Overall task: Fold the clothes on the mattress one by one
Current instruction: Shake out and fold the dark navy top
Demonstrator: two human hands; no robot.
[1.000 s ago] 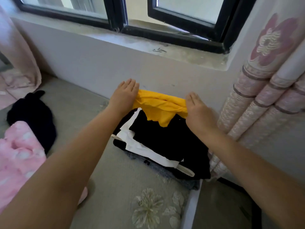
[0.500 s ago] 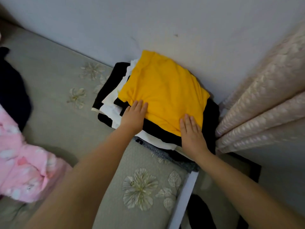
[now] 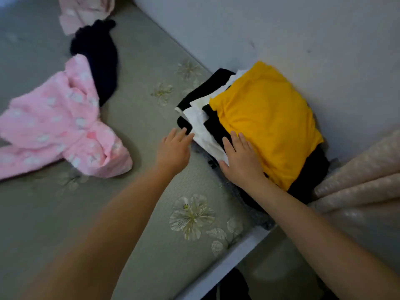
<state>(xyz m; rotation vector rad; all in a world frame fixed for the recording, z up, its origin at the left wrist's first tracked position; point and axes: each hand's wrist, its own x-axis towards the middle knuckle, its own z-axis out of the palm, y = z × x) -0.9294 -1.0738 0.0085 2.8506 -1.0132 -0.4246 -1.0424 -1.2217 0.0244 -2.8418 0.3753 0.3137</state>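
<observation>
A folded yellow garment [image 3: 266, 120] tops a stack of folded black and white clothes [image 3: 203, 109] against the wall at the mattress corner. My right hand [image 3: 240, 158] lies flat, fingers apart, on the stack's near edge, touching the yellow and white cloth. Just left of the stack, my left hand [image 3: 174, 148] hovers open over the mattress [image 3: 138, 213] and holds nothing. An unfolded pink spotted garment [image 3: 58, 131] sprawls at the left, and a dark navy garment [image 3: 99, 59] lies crumpled behind it.
A pale wall [image 3: 281, 29] runs behind the stack. A patterned curtain [image 3: 363, 182] hangs at the right. The mattress's white edge [image 3: 233, 256] drops to the floor at the lower right. Another pink cloth [image 3: 84, 11] lies at the top left.
The yellow garment went from being held up at the wall to lying flat on the stack. My left hand has come off the stack to its left; the view swung left.
</observation>
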